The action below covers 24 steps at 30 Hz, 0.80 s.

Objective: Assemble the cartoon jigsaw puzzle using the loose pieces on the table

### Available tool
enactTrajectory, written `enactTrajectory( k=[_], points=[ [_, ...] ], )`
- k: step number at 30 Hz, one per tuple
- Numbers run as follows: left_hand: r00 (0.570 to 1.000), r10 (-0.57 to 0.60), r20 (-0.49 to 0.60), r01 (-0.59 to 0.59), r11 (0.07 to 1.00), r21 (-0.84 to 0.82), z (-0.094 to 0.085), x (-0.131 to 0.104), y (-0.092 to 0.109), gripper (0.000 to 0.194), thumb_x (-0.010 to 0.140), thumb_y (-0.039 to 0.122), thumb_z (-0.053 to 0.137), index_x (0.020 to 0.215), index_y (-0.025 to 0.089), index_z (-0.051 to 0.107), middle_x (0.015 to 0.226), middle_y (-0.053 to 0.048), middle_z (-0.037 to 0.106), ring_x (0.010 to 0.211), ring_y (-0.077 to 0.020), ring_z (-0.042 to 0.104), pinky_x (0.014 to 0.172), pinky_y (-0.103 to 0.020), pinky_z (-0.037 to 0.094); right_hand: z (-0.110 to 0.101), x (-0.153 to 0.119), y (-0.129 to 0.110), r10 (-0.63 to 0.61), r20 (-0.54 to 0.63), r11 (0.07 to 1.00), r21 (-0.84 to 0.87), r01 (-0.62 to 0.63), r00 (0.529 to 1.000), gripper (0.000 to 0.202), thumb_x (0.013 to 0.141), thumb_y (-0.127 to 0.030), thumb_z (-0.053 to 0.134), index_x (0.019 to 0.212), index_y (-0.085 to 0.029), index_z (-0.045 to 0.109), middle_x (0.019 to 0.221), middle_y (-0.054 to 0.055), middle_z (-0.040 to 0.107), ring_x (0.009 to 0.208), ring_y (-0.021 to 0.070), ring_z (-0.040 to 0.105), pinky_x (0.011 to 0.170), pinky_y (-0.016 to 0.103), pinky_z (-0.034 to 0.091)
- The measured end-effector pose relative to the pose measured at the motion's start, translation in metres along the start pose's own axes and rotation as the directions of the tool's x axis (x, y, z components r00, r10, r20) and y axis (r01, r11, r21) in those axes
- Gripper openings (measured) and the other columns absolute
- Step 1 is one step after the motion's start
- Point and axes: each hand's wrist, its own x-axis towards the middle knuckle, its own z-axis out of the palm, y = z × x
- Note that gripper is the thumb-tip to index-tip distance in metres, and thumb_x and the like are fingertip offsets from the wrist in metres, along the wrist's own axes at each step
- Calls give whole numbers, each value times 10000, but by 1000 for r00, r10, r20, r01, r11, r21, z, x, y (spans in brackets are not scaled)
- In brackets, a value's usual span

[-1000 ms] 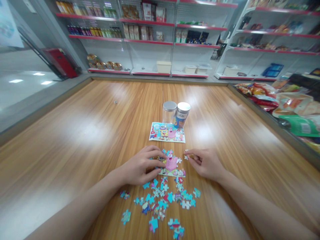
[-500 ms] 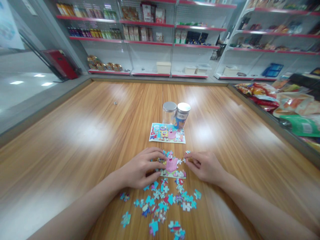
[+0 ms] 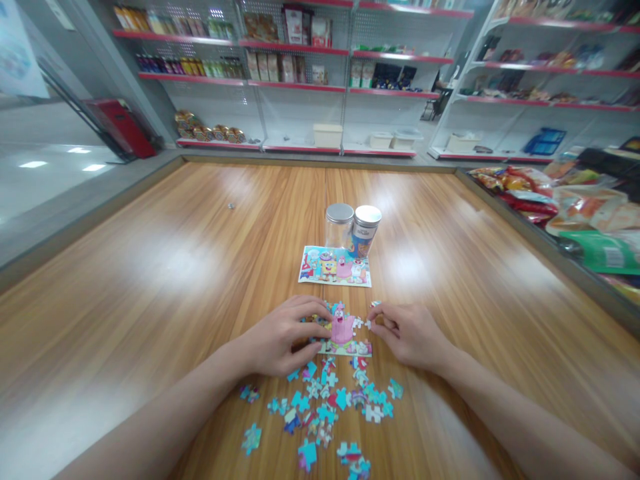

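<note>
My left hand lies with its fingers spread over the left part of a partly joined jigsaw puzzle, which shows a pink starfish figure. Just right of that puzzle, my right hand pinches a small pale puzzle piece between thumb and forefinger; most of the piece is hidden by the fingertips. Another piece sits by the right forefinger. Nearer to me, several loose puzzle pieces, mostly light blue, are scattered on the table. Behind the puzzle lies a printed picture sheet with cartoon figures.
A clear jar with a silver lid and a labelled can stand touching the sheet's back edge. Snack bags are piled beyond the right edge of the wooden table. Stocked shelves line the back.
The joined puzzle has shifted very slightly left under my left hand. My right fingers have closed a little around the pale piece. The loose pieces look unmoved.
</note>
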Motion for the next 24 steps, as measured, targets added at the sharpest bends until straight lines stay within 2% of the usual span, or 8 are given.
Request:
enactTrajectory(
  k=[13, 21, 24],
  points=[
    [1000, -19, 3, 19, 1000, -8, 2, 0, 0, 308, 898, 178, 605, 1186, 225, 707, 1261, -111, 651, 1248, -283, 573, 1106, -516, 464, 2, 0, 3, 25, 22, 1000, 11, -25, 999, 124, 942, -285, 573, 979, -214, 668, 554, -60, 483, 515, 124, 481, 559, 246, 318],
    [995, -24, -92, 10, 988, -156, -4, 4, 0, 252, 926, 187, 594, 1135, 190, 735, 1177, -129, 697, 1168, -269, 613, 1035, -480, 510, 5, -3, 9, 22, -4, 1000, -9, -22, 1000, 135, 937, -315, 594, 981, -225, 686, 553, -63, 441, 503, 124, 468, 553, 254, 333],
    [985, -72, -155, 31, 968, -248, -6, 3, -2, 227, 947, 203, 586, 1097, 171, 754, 1127, -140, 703, 1111, -254, 638, 994, -445, 527, 6, -4, 11, 24, -6, 1000, -1, -24, 1000, 144, 942, -318, 592, 1000, -228, 689, 559, -66, 433, 497, 120, 471, 554, 252, 346]
  ],
)
